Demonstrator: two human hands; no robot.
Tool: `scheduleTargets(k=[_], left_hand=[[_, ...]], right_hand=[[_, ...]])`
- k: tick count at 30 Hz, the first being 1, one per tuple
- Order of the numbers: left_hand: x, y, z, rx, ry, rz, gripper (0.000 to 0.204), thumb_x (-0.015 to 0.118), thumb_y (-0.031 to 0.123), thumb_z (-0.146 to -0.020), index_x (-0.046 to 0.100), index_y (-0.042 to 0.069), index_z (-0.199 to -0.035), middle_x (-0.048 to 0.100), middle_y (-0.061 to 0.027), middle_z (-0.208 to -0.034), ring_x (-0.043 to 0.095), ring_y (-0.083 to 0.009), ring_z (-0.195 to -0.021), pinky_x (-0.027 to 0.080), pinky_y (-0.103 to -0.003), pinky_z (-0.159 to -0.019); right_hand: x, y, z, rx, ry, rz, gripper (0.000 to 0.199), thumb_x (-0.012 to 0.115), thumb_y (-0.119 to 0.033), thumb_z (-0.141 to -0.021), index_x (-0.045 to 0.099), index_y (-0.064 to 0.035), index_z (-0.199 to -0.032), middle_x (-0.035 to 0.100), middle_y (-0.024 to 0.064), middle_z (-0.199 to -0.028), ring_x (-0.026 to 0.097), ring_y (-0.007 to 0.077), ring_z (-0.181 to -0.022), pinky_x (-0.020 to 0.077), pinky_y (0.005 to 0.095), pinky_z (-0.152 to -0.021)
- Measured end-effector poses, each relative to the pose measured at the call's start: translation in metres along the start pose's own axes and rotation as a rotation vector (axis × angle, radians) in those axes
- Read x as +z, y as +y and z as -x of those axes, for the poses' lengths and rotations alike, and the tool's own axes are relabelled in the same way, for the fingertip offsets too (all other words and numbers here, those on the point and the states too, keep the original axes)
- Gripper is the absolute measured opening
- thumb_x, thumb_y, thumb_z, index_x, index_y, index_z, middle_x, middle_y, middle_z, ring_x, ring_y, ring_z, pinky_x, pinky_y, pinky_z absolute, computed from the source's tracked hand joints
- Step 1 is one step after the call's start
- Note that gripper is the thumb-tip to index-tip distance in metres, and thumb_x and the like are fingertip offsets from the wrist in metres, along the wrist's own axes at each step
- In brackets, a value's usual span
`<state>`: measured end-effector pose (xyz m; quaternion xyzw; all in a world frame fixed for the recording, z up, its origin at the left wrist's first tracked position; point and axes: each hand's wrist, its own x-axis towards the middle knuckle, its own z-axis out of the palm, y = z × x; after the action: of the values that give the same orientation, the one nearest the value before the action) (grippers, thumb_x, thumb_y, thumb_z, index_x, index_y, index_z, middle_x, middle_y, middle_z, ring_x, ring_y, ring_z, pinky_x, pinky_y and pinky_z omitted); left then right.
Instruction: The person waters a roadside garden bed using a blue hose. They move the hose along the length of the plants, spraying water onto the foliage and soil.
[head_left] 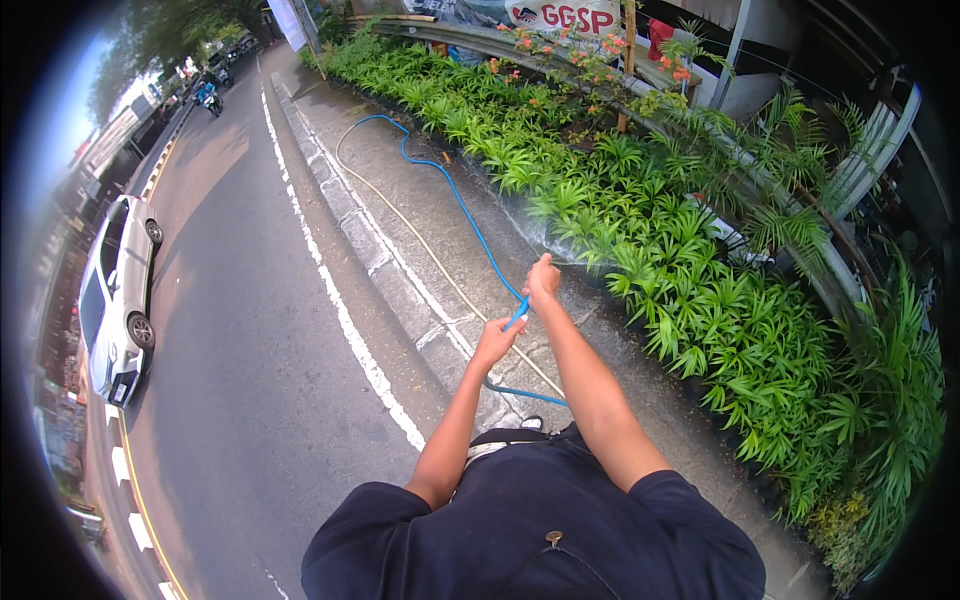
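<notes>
A blue hose (462, 205) runs along the paved walkway from far ahead down to me. My left hand (497, 339) is closed around the hose lower down, near the kerb. My right hand (542, 279) grips the hose's front end and points it right, toward the bed of green plants (700, 290). A faint spray of water leaves the hose end toward the leaves. A thin tan cord or second hose (400, 215) lies on the paving beside the blue one.
A kerb (372, 245) and white road line separate the walkway from the asphalt road on my left. A white car (115, 300) stands on the road's far side. A metal guardrail (800, 250) runs behind the plants. Scooters sit far up the road.
</notes>
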<state>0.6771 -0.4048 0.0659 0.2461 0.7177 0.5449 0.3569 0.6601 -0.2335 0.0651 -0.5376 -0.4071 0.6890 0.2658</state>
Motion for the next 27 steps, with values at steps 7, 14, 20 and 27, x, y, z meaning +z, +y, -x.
scheduleTargets(k=[7, 14, 20, 27], left_hand=[[0.005, 0.007, 0.006, -0.021, -0.006, 0.044, 0.039, 0.062, 0.040, -0.082, 0.059, 0.006, -0.064, 0.038, 0.0071, -0.050, 0.033, -0.0036, -0.047, 0.023, -0.024, -0.044], [0.027, -0.002, 0.003, -0.060, -0.124, 0.008, 0.041, 0.063, 0.042, -0.082, 0.057, 0.007, -0.063, 0.039, 0.0069, -0.050, 0.033, -0.0035, -0.047, 0.023, -0.024, -0.044], [0.068, -0.024, -0.003, -0.071, -0.326, -0.108, 0.043, 0.062, 0.045, -0.081, 0.055, 0.007, -0.060, 0.040, 0.0066, -0.051, 0.033, -0.0040, -0.048, 0.024, -0.025, -0.044], [0.154, -0.037, 0.012, -0.021, -0.708, -0.341, 0.048, 0.061, 0.048, -0.080, 0.053, 0.005, -0.059, 0.047, 0.0005, -0.055, 0.042, -0.0094, -0.056, 0.035, -0.030, -0.052]], right_hand=[[-0.001, 0.000, 0.001, -0.008, 0.055, 0.058, 0.053, 0.033, -0.039, -0.087, 0.052, 0.0072, -0.068, 0.056, 0.0185, -0.062, 0.055, 0.0288, -0.047, 0.0435, 0.0379, -0.038], [-0.036, 0.002, 0.000, 0.022, 0.183, 0.096, 0.053, 0.033, -0.037, -0.086, 0.056, 0.0092, -0.075, 0.058, 0.0214, -0.067, 0.057, 0.0344, -0.051, 0.0475, 0.0429, -0.043], [-0.102, 0.016, -0.005, 0.036, 0.334, 0.120, 0.054, 0.035, -0.039, -0.088, 0.057, 0.0097, -0.077, 0.060, 0.0222, -0.070, 0.059, 0.0343, -0.053, 0.0471, 0.0428, -0.042], [-0.237, 0.055, -0.015, 0.114, 0.653, 0.079, 0.054, 0.037, -0.038, -0.088, 0.059, 0.0107, -0.082, 0.062, 0.0235, -0.075, 0.062, 0.0364, -0.059, 0.0503, 0.0446, -0.049]])
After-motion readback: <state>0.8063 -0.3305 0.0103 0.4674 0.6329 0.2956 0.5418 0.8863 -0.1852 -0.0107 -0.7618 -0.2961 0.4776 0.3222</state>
